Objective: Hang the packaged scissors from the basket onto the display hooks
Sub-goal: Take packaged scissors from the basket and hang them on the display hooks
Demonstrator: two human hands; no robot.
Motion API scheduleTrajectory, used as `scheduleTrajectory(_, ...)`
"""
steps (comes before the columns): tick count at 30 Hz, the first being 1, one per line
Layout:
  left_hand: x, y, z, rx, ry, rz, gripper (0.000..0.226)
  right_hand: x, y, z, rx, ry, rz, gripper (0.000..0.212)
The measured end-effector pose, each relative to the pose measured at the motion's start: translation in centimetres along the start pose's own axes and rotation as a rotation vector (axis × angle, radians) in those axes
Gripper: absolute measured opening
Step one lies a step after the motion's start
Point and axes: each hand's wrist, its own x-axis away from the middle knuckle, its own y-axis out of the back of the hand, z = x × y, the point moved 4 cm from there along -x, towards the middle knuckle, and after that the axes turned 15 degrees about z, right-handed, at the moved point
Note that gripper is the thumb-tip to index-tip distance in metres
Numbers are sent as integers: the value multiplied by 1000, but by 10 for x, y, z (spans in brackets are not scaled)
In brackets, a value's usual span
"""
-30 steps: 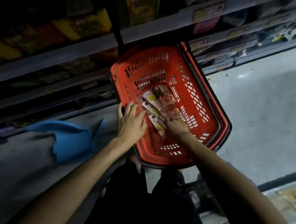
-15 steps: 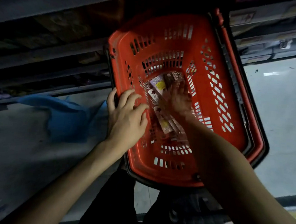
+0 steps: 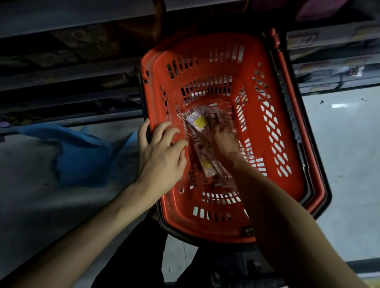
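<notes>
A red plastic basket (image 3: 276, 118) stands on the floor in front of me, below dark store shelves. Several packaged scissors (image 3: 200, 123) lie in a loose pile on its bottom, pale packs with yellow labels. My left hand (image 3: 161, 155) rests on the basket's left rim, fingers spread over the edge. My right hand (image 3: 224, 139) is down inside the basket on top of the packs; it is blurred, and whether its fingers grip a pack is unclear. No display hooks are in view.
Dark shelves (image 3: 81, 14) with price tags run along the top. A blue cloth or bag (image 3: 80, 154) lies on the grey floor to the left. Pale floor (image 3: 352, 155) stretches to the right. My dark-clad legs are below the basket.
The view has tilted down and closer over the basket. My right hand has moved further in across the packs. My left hand stays on the left rim.
</notes>
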Motion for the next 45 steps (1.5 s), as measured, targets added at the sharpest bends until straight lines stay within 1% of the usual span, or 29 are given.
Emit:
scheduleTrajectory(1, 0, 1, -1, 4, -1, 5, 25, 5, 2, -2, -40, 12, 10, 54)
scheduleTrajectory(3, 1, 3, -2, 13, -4, 3, 25, 16, 5, -8, -153, -1, 14, 33)
scheduleTrajectory(5, 2, 5, -2, 21, -9, -4, 23, 27, 5, -19, -347, -55, -32, 21)
scheduleTrajectory(7, 2, 6, -2, 30, -8, -8, 21, 40, 10, -25, -541, -74, -109, 21)
scheduleTrajectory(10, 2, 9, -4, 50, -22, 2, 19, 61, 25, -32, -706, -156, -123, 27)
scheduleTrajectory(12, 2, 10, -5, 47, -32, 16, 21, 74, 30, -37, -898, -190, -146, 29)
scheduleTrajectory(15, -1, 7, -6, 45, -84, 20, 26, 94, 29, -48, -1190, -164, -214, 13)
scheduleTrajectory(17, -3, 12, -12, 155, -148, -2, 28, 112, 29, -46, -1384, -130, -252, 8)
scheduleTrajectory(19, -6, 25, -23, 472, -119, 47, 38, 133, 33, -38, -1542, -73, -263, 11)
scheduleTrajectory(20, -9, 32, -28, 696, -36, 125, 49, 142, 34, -34, -1563, -43, -276, 11)
scheduleTrajectory(22, -20, 32, -41, 1153, 141, 330, 76, 160, 40, -23, -1453, 22, -337, 16)
scheduleTrajectory(23, -27, 34, -46, 1300, 223, 387, 85, 169, 43, -15, -1359, 64, -373, 22)
scheduleTrajectory(24, -34, 34, -48, 1394, 272, 418, 88, 177, 48, -4, -1264, 123, -393, 28)
scheduleTrajectory(25, -40, 35, -49, 1449, 294, 433, 82, 184, 52, 10, -1165, 197, -394, 31)
scheduleTrajectory(26, -45, 37, -48, 1481, 301, 433, 68, 189, 55, 25, -1076, 276, -367, 31)
scheduleTrajectory(27, -50, 38, -47, 1509, 301, 398, 45, 193, 58, 39, -1032, 341, -315, 30)
scheduleTrajectory(29, -57, 41, -35, 1450, 295, 247, 6, 195, 61, 55, -1058, 423, -243, 29)
scheduleTrajectory(30, -58, 46, -28, 1400, 270, 154, 10, 195, 63, 56, -1106, 434, -264, 29)
scheduleTrajectory(31, -59, 50, -19, 1325, 243, 81, 23, 192, 65, 54, -1160, 412, -319, 30)
scheduleTrajectory(32, -58, 55, -9, 1260, 215, 24, 29, 185, 64, 48, -1214, 377, -380, 32)
scheduleTrajectory(34, -54, 63, 11, 1064, 179, -62, 29, 160, 56, 33, -1254, 261, -440, 33)
scheduleTrajectory(35, -52, 65, 20, 961, 161, -91, 28, 143, 51, 25, -1230, 168, -430, 33)
scheduleTrajectory(36, -50, 64, 28, 856, 142, -115, 26, 127, 47, 19, -1176, 78, -397, 32)
scheduleTrajectory(39, -50, 52, 42, 630, 44, -137, 27, 74, 30, 10, -843, -143, -207, 22)
scheduleTrajectory(40, -50, 48, 44, 614, 21, -143, 31, 58, 23, 11, -762, -162, -124, 19)
scheduleTrajectory(41, -51, 43, 45, 613, 10, -149, 33, 46, 18, 14, -681, -167, -51, 22)
scheduleTrajectory(42, -52, 37, 45, 617, 9, -156, 35, 34, 11, 17, -582, -160, 5, 30)
scheduleTrajectory(44, -54, 32, 38, 589, 18, -169, 37, 13, 1, 22, -361, -125, 47, 48)
scheduleTrajectory(45, -55, 31, 34, 547, 22, -168, 38, 4, -4, 26, -279, -109, 34, 51)
